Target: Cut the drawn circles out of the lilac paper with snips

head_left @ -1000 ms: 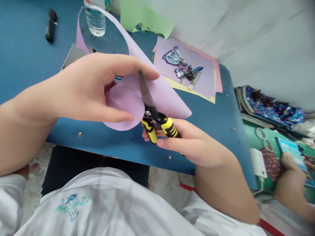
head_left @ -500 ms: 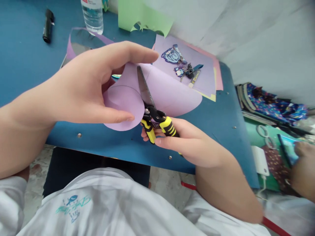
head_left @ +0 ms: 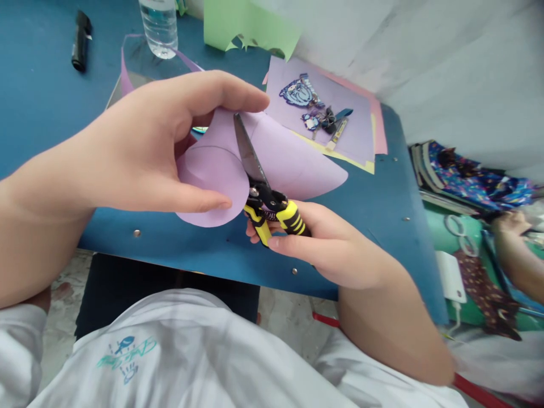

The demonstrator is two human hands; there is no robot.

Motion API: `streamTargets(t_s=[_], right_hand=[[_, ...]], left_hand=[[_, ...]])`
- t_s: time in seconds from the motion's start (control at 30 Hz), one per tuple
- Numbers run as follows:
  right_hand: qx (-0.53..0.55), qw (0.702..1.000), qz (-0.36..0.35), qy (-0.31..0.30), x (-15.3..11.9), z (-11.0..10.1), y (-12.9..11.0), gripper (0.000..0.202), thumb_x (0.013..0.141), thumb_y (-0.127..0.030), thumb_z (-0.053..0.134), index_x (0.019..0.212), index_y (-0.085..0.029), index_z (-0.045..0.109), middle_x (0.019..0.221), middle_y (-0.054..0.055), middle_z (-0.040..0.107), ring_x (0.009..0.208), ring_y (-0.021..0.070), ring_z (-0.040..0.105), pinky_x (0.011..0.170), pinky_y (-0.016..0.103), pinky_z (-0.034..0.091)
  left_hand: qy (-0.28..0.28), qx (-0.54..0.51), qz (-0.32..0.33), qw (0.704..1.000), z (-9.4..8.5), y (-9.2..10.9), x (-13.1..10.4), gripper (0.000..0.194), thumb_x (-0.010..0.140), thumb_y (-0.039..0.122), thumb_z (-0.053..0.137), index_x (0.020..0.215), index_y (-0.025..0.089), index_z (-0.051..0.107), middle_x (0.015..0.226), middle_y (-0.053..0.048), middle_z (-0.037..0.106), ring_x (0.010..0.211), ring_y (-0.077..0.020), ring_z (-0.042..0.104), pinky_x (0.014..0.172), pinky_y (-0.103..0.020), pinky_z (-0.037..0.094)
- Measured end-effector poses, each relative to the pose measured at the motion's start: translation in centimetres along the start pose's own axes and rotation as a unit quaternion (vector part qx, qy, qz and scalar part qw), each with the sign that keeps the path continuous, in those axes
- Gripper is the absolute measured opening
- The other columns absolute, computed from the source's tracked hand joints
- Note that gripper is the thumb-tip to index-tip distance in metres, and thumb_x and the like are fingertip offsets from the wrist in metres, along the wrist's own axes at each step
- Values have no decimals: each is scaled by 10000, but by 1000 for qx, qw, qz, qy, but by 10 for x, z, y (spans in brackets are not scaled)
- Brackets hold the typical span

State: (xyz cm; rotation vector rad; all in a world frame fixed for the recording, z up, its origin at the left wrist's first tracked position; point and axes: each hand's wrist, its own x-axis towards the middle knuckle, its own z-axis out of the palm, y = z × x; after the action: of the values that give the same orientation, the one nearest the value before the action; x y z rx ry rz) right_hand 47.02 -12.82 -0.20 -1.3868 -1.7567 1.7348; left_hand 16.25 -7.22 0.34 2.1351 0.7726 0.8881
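Note:
My left hand (head_left: 170,147) pinches a sheet of purple paper (head_left: 289,147), its thumb lying on a rounded flap (head_left: 212,181) that curls toward me. A curved pencil line shows on the sheet. Yellow and black spring-handled scissors (head_left: 272,212) sit in my right hand (head_left: 323,238), fingers wrapped round both grips. Their dark blade lies over the paper, pointing away from me beside the flap's edge. The other blade is hidden by the paper. Both hands are above the blue table (head_left: 204,249).
A water bottle (head_left: 159,28) and a black marker (head_left: 80,42) stand or lie at the back left. Green paper (head_left: 250,25) leans by the wall. Keys with charms (head_left: 327,120) rest on stacked coloured sheets (head_left: 357,136). At right are books (head_left: 425,170) and another person's arm (head_left: 518,260).
My hands, the paper and the scissors hold nearly the same pose, with only a slight shift. At the right, the other person's hand has moved up and away from the phone-like device.

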Motion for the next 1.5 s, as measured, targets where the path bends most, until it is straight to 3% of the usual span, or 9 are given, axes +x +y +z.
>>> streamTargets(t_s=[0.1, 0.3, 0.5, 0.8, 1.17, 1.33, 1.5], right_hand=[[5, 1000, -4, 0, 1, -1, 0, 173, 887, -350, 803, 1013, -230, 802, 1018, 35, 812, 999, 276, 731, 881, 414, 568], [8, 1000, 1, -3, 3, -3, 1, 265, 851, -354, 810, 1078, -218, 813, 1096, 52, 854, 1027, 279, 736, 909, 425, 577], [12, 1000, -4, -1, 1, -2, 3, 213, 869, -347, 800, 1045, -226, 810, 1056, 47, 832, 1007, 277, 726, 886, 424, 571], [-6, 1000, -25, -6, 1, -3, 6, 170, 912, -358, 785, 1015, -224, 805, 995, 40, 799, 952, 263, 720, 850, 411, 549], [7, 1000, -14, 6, 3, -1, 3, 178, 877, -346, 794, 1010, -229, 806, 987, 33, 808, 958, 268, 729, 844, 410, 561], [23, 1000, -4, 8, 3, 0, 4, 201, 863, -348, 807, 1022, -226, 819, 1009, 47, 835, 958, 266, 726, 850, 411, 566], [13, 1000, -9, 8, 2, -1, 4, 191, 875, -369, 802, 1008, -233, 815, 981, 41, 826, 936, 268, 732, 825, 408, 563]], left_hand=[[7, 10, 12, 1000, 0, -1, 1, 937, 858, 375, 952, 1713, 175, 626, 1443, -106, 763, 1438, -344, 729, 1351, -543, 579], [-16, 69, 128, 989, -2, -11, 5, 960, 952, 548, 888, 1734, 113, 541, 1681, -166, 642, 1578, -392, 649, 1296, -582, 633], [-9, 86, 138, 987, -3, -13, 6, 942, 963, 560, 869, 1724, 102, 553, 1586, -181, 692, 1524, -403, 691, 1258, -603, 660], [-9, 88, 125, 988, -3, -13, 4, 924, 963, 575, 883, 1713, 130, 577, 1608, -173, 690, 1557, -410, 669, 1335, -647, 598], [-5, 73, 104, 992, -1, -7, 3, 946, 980, 595, 873, 1712, 82, 565, 1603, -175, 687, 1523, -370, 693, 1309, -578, 634], [0, 51, 103, 993, 2, -8, 4, 1006, 984, 694, 856, 1708, 65, 552, 1647, -193, 652, 1564, -377, 666, 1311, -556, 635], [7, 77, 105, 991, 0, -9, 5, 1063, 975, 782, 820, 1706, 53, 564, 1444, -191, 719, 1499, -393, 699, 1234, -582, 677]])
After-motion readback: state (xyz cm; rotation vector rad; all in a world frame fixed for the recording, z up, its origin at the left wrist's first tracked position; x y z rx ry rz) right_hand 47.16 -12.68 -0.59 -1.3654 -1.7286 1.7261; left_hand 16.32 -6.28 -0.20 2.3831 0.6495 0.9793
